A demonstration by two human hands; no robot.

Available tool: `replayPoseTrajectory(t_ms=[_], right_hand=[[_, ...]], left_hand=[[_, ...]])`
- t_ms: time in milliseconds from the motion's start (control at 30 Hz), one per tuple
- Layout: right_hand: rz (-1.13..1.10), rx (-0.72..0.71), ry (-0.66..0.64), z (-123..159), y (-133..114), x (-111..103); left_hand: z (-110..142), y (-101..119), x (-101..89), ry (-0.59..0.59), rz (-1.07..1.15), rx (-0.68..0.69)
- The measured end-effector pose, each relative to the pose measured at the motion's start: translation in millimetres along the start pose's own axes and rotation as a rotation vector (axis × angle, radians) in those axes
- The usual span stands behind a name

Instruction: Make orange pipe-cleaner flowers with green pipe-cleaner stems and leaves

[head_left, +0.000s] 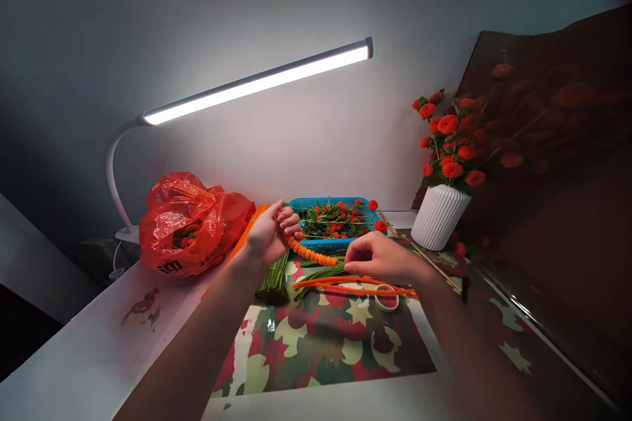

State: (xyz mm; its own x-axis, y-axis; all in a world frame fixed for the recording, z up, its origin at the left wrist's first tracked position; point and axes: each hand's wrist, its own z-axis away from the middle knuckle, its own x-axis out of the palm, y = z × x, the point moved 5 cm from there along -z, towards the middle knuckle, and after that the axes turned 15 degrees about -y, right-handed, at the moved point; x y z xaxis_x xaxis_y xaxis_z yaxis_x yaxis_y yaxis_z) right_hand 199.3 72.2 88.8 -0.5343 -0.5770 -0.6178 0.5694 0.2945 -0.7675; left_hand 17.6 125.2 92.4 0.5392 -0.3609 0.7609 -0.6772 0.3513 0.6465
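Observation:
In my left hand (276, 231) is one end of an orange fuzzy chenille stem (312, 253), bent into a row of tight zigzag folds. Its folded length slopes down to the right, toward my right hand (378, 256). The fingers of that hand are curled in a pinch beside the free end; whether anything sits between the fingertips is hidden. Below them lie straight orange chenille stems (355, 285) and a roll of tape (386, 299). A bundle of green chenille stems (274, 281) rests below my left hand.
A blue basket (320, 201) of red flowers and green leaves stands behind my hands. To the left are a red plastic bag (192, 230) and a lit lamp (261, 83). A white ribbed vase (438, 217) with red flowers stands at right, near a wooden stick (437, 268).

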Motion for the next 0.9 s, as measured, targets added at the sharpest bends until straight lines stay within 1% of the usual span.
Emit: replayPoseTrajectory(t_ms=[67, 133, 167, 233, 300, 367, 433, 500, 667, 800, 900], right_hand=[[-0.026, 0.0, 0.019, -2, 1, 0], [-0.073, 0.011, 0.046, -6, 3, 1], [-0.102, 0.016, 0.067, -9, 5, 2], [-0.158, 0.013, 0.123, -14, 8, 5], [-0.193, -0.009, 0.17, -19, 9, 8], [-0.22, -0.032, 0.185, -22, 8, 13], [-0.25, -0.051, 0.178, -23, 4, 18], [-0.267, -0.074, 0.172, -23, -1, 23], [-0.333, -0.122, 0.191, -23, -8, 31], [-0.398, -0.125, 0.201, -25, -8, 33], [-0.451, -0.14, 0.195, -25, -11, 34]], left_hand=[[-1, 2, -3.9, 0.081, 0.049, 0.119], [-2, 0, -5.0, 0.126, 0.071, 0.236], [-2, -3, -4.5, 0.15, 0.085, 0.293], [-2, -14, -1.4, 0.194, 0.122, 0.361], [-2, -26, 6.8, 0.151, 0.143, 0.357], [-1, -33, 15.6, 0.069, 0.143, 0.348], [1, -35, 21.5, -0.013, 0.139, 0.361], [4, -33, 23.8, -0.06, 0.147, 0.372], [7, -34, 24.2, -0.048, 0.182, 0.356], [8, -34, 27.6, -0.066, 0.175, 0.366], [9, -31, 26.7, -0.051, 0.17, 0.379]])
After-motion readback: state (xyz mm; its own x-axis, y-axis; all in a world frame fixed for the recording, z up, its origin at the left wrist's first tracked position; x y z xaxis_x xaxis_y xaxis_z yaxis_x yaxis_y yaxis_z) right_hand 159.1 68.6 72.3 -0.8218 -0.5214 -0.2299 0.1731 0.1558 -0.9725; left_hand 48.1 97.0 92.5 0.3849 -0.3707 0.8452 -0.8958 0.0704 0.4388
